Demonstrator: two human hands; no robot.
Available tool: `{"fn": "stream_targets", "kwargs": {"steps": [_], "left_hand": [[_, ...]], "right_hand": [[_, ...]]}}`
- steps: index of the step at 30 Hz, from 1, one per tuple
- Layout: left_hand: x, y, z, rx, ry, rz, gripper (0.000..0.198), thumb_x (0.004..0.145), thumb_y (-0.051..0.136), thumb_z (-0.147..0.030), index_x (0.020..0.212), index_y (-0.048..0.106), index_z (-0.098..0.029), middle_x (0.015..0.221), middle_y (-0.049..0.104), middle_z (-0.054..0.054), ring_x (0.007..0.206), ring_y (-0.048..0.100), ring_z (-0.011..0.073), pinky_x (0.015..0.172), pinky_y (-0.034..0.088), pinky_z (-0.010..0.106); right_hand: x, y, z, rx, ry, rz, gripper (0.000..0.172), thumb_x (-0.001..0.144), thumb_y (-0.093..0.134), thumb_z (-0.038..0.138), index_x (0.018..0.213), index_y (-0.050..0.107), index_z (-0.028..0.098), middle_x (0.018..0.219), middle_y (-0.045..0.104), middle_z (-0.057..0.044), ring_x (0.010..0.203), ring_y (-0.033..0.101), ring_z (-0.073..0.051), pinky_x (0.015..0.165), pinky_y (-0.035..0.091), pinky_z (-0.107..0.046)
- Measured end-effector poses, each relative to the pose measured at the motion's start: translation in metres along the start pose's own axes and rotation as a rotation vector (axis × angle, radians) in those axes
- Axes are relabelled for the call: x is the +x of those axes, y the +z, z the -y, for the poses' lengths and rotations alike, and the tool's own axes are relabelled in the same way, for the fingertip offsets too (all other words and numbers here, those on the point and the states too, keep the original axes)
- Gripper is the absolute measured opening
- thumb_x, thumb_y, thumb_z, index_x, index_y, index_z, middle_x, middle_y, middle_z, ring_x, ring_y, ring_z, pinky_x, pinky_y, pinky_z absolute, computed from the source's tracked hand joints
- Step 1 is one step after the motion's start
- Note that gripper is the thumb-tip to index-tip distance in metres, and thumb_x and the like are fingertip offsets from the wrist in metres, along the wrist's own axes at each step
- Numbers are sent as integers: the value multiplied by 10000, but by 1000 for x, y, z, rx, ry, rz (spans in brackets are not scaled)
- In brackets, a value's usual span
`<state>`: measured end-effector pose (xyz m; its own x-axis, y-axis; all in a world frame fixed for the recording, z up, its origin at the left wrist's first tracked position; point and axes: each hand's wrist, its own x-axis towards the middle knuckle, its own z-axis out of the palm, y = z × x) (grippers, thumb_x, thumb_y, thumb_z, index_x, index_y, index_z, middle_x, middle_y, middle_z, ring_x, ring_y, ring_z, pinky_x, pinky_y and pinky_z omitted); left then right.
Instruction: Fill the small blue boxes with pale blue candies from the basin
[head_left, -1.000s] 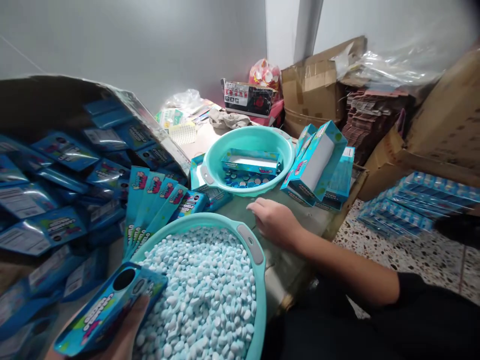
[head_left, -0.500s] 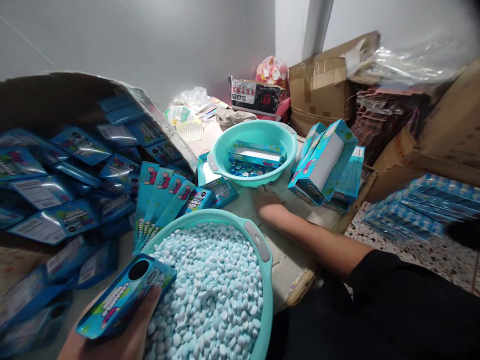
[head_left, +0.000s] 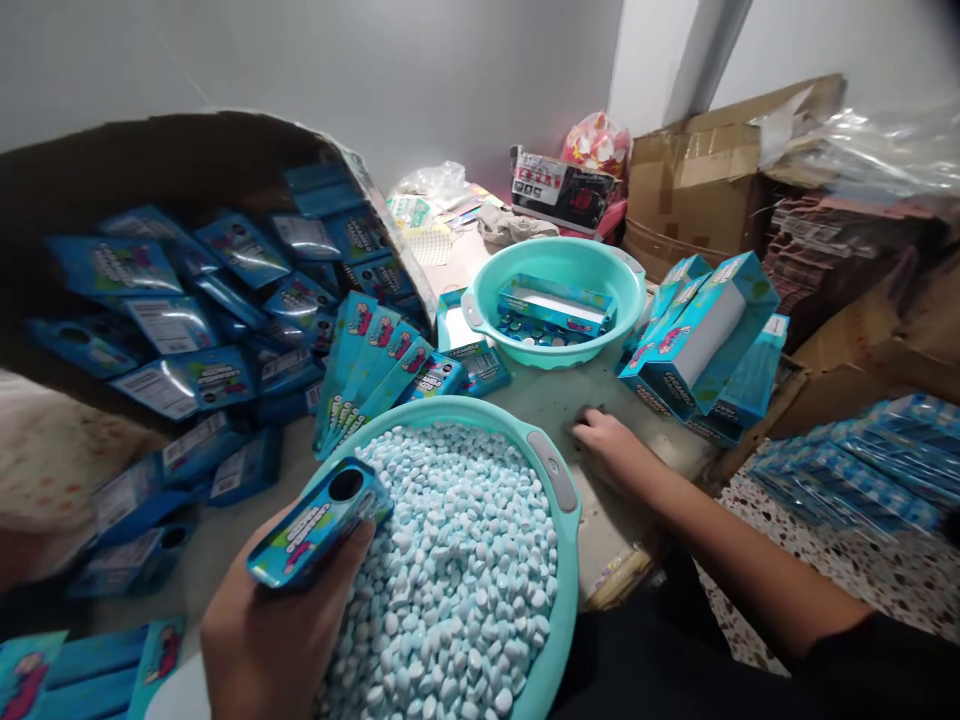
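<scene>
In my left hand is a small blue candy box with a dark round hole near one end; my fingers wrap around it. It is held over the left rim of a turquoise basin full of pale blue and white candies. My right hand rests on the table between this basin and a second turquoise basin. Its fingers are curled together at a small dark spot, and what they hold, if anything, is hidden. A blue display tray and round lids are inside the far basin.
A large carton at left holds many blue candy boxes. Flat blue strips fan out beside the near basin. Display boxes stand at the table's right edge. Wrapped blue packs lie on the speckled floor.
My right hand has drawn back from the base of the far basin, towards me. My left hand has raised the candy box slightly and moved right. The view has shifted.
</scene>
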<state>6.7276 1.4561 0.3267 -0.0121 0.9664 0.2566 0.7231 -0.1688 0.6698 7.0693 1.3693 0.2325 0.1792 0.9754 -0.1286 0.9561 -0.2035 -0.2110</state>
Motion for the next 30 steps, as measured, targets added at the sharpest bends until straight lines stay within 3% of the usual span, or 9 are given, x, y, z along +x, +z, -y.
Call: {"fn": "stream_targets", "kwargs": {"steps": [3,6,11,15,19,22,24,27,30], "left_hand": [[0,4,-2,-50,-14,-11,535,714,788,-592,1085,717,-214,1024,750,68,964,700,287,958,554,427],[0,4,-3,-63,10,-16,512,712,788,-553,1084,730,-206,1006,762,55,954,711,273,852,583,372],[2,3,0,-36,22,11,557,688,790,-554,1111,749,-193,1034,768,59,965,721,257,809,604,313],[2,1,-4,-31,24,40,540,710,772,-536,1135,746,-204,1055,764,59,964,720,250,812,602,303],[2,1,-4,-64,2,62,545,707,775,-517,1144,743,-193,1026,766,65,915,722,245,777,604,301],[1,2,-2,-125,24,60,525,719,776,-502,1143,741,-195,1050,766,64,955,722,243,830,603,302],[0,3,-2,-159,19,67,505,723,781,-491,1132,743,-196,1044,769,62,963,723,242,869,599,310],[-3,3,-7,-199,-11,64,488,730,779,-474,1130,741,-196,1039,769,60,963,723,237,906,592,316],[-5,1,-13,-200,-38,60,485,726,781,-460,1136,740,-203,1054,768,56,980,722,237,901,592,310]], "right_hand": [[-10,6,-5,-18,-13,-18,289,901,446,19,928,714,124,1029,633,-142,905,607,-213,768,433,-286],[-16,-1,-3,120,-103,-176,300,945,439,64,891,726,133,909,642,-114,817,612,-195,722,452,-287],[-10,-70,58,614,-382,-656,153,978,631,209,1064,752,173,976,715,-63,840,669,-138,766,535,-261],[21,-120,137,741,-819,-531,137,959,662,165,1024,780,140,967,727,-57,859,674,-118,792,543,-237],[47,-123,175,611,-948,-376,179,918,699,121,1077,777,91,995,704,-94,919,661,-149,859,535,-268],[54,-114,157,695,-865,-420,179,980,615,166,1029,775,103,1014,703,-95,918,660,-142,839,525,-256],[58,-103,128,684,-687,-440,246,1017,535,187,998,770,116,1005,711,-91,897,661,-141,806,514,-252],[71,-80,79,364,-326,-325,302,999,472,136,980,772,117,1032,711,-114,943,665,-186,864,509,-298],[88,-49,45,222,-204,-205,337,953,467,92,1128,755,97,1194,709,-145,1095,671,-224,973,510,-316]]}}
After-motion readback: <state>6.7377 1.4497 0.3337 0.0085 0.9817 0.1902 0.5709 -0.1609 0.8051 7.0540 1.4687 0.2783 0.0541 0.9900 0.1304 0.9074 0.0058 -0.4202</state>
